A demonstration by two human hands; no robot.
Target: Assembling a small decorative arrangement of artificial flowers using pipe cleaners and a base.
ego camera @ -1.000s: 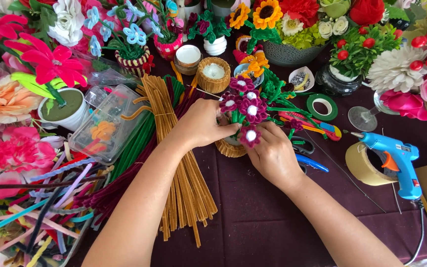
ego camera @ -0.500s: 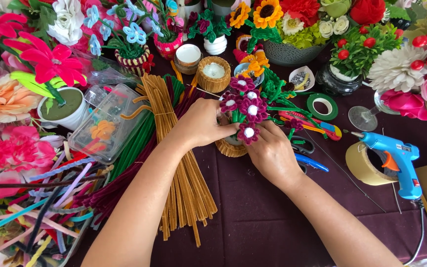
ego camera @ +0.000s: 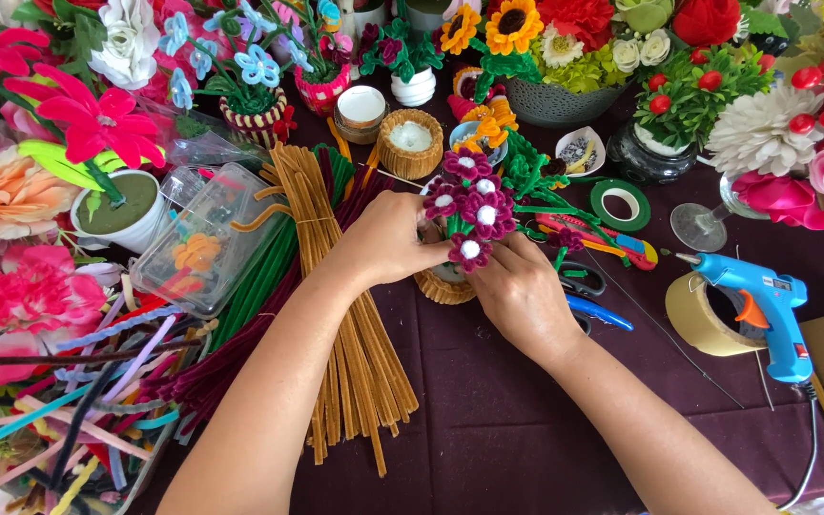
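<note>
1. Gripping a small woven basket, the left hand curls its fingers around the rim; the basket sits mid-table between both hands.
2. The right hand pinches the stems of fuzzy purple flowers with white centres, standing up out of the basket.
3. Left of the hands: a long bundle of tan pipe cleaners, fuzzy and straight, beside green ones and a clear plastic box.
4. Surface: a dark maroon cloth, ringed with potted craft flowers.
5. Right side: a blue glue gun resting on a tape roll; a green tape ring near.
6. Open cloth lies only toward the near edge.
</note>
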